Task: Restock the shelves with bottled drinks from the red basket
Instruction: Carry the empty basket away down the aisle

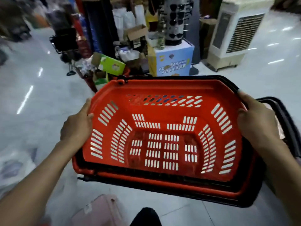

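Note:
A red slotted plastic basket [162, 88] with black handles fills the middle of the head view, carried above the floor with nothing inside it. My left hand [76, 126] grips its left rim, thumb over the edge. My right hand [257, 121] grips the right rim where the black handle runs. No bottled drinks and no shelves show in this view.
Ahead stand a pile of cardboard boxes [110, 64], a blue display box [174, 61] with a sunglasses rack on it, and a white air cooler [236, 33] at the right. A pale pink case [99, 211] lies on the glossy tile floor [40, 98] below.

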Available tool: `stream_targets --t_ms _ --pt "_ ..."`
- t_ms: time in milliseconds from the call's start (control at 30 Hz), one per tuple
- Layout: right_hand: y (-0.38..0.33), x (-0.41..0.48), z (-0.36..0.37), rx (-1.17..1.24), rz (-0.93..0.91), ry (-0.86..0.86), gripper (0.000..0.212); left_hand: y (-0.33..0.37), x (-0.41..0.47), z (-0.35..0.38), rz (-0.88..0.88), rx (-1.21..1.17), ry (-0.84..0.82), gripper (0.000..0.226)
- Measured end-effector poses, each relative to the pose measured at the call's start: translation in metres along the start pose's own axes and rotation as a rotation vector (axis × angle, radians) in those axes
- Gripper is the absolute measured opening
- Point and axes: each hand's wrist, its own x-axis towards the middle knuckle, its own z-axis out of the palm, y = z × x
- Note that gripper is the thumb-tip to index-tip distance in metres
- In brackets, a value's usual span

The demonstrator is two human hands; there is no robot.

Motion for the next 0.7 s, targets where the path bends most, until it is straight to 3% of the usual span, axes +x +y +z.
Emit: stream_targets --t_ms 267,700 --pt "-0.123 0.097 0.125 0.047 -0.259 -0.202 0.058 -0.072 0.042 -0.012 -0.329 0.043 0.104 0.051" --pt "-0.369 0.215 0.307 0.023 -0.513 -0.322 0.063 -0.204 0.245 -0.038 -0.511 0.018 0.18 0.053"
